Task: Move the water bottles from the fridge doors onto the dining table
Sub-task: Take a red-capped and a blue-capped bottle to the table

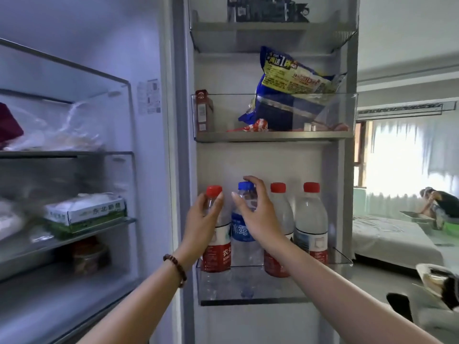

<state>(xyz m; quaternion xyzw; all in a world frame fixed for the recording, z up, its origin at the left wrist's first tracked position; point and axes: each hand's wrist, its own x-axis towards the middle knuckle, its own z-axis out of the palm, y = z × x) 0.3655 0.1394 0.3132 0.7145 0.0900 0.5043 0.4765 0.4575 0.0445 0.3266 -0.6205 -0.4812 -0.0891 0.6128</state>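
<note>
Several water bottles stand in the lowest bin [268, 291] of the open fridge door. My left hand [201, 219] wraps the neck of the leftmost red-capped bottle [217, 252]. My right hand [258, 214] closes around the shoulder of the blue-capped bottle [239, 232] beside it, thumb on its left and fingers over its cap. To the right stand two more red-capped bottles [282, 209] [310, 219], untouched. All the bottles are upright in the bin. The dining table is not in view.
The door bin above [273, 136] holds a blue snack bag [293, 95] and a small brown carton [204, 110]. The fridge's inner shelves [74, 155] at left carry bags and boxes. At right are a bed [387, 237] and a seated person [437, 202].
</note>
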